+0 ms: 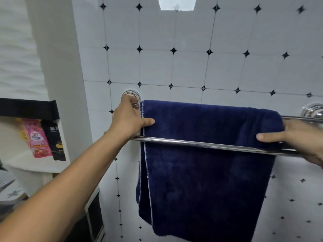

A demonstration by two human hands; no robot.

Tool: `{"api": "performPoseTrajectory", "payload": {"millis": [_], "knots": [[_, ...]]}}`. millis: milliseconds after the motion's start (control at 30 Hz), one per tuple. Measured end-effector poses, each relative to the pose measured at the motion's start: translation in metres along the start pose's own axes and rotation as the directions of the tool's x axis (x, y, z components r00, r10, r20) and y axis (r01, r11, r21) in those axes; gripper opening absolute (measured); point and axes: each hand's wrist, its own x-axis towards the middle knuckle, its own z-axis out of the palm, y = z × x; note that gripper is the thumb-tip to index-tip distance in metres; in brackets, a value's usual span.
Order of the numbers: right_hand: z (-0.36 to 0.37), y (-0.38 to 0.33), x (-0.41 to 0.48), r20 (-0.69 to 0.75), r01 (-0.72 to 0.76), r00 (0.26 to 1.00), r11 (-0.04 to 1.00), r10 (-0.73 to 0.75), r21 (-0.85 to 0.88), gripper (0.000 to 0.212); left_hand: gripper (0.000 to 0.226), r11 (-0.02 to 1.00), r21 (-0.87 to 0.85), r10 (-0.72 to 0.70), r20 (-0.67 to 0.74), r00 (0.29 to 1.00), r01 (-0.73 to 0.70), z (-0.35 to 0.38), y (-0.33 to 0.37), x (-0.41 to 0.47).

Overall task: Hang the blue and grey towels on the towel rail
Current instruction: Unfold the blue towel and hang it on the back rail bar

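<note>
Bathroom wall (190,67) fills most of the frame: white square tiles with small black diamond insets at the corners, thin grey grout lines. A bright rectangular opening (176,3) sits at top centre. A plain white column (57,58) runs down the left of centre, with wavy white textured wall left of it.

Blue towel (206,172) is draped over the back bar of a chrome towel rail (201,144), centre to lower right of frame, hanging down behind the front bar, which crosses in front of it. The towel is folded, with a pale stitched edge showing along its left side. Round chrome wall mounts (312,110) are at either end, the left one partly hidden by the left hand.

Left hand (129,119) at centre left pinches the towel's upper left edge, thumb on the front face, fingers behind. Right hand (297,137) at right edge grips the towel's upper right corner, thumb pressed on the front; the rest of the fingers are out of sight.

Left edge of frame: a black shelf edge (29,107) with a pink sachet (37,138) and a dark sachet (55,140) hanging below it. Grey towel not visible in this view.
</note>
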Motion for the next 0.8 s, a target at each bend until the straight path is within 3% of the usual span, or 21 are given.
{"api": "performPoseTrajectory", "payload": {"millis": [100,200,367,467,600,667,800], "knots": [[-0.003,0.002,0.003,0.041,0.012,0.999,0.999,-0.011,-0.031,0.044,0.098,0.999,0.042,0.019,0.043,0.999,-0.020,0.007,0.000,-0.010],[0.000,0.003,0.004,0.003,0.050,0.999,0.998,-0.050,-0.047,0.035,0.091,0.993,0.097,0.060,0.058,0.996,-0.066,0.011,0.002,-0.011],[-0.010,0.003,0.001,-0.074,-0.001,0.997,1.000,0.002,0.023,0.061,0.087,0.998,0.034,0.052,0.087,0.995,-0.055,-0.011,0.004,0.009],[-0.007,-0.002,-0.001,-0.177,0.009,0.984,1.000,-0.007,0.014,0.050,0.079,0.998,-0.007,0.063,0.095,0.993,-0.062,-0.018,0.004,0.018],[0.011,-0.003,-0.003,-0.272,0.039,0.961,0.999,-0.043,-0.018,0.040,0.034,0.997,-0.017,0.083,0.166,0.983,-0.081,-0.009,-0.005,0.014],[0.014,-0.003,-0.004,-0.273,0.059,0.960,0.998,-0.067,-0.038,0.036,0.022,0.993,-0.012,0.115,0.162,0.980,-0.115,-0.007,-0.007,0.012],[0.007,0.000,-0.006,-0.167,0.019,0.985,0.996,-0.034,-0.089,0.021,0.037,0.992,-0.041,0.123,0.165,0.979,-0.117,-0.009,-0.005,0.008]]}}
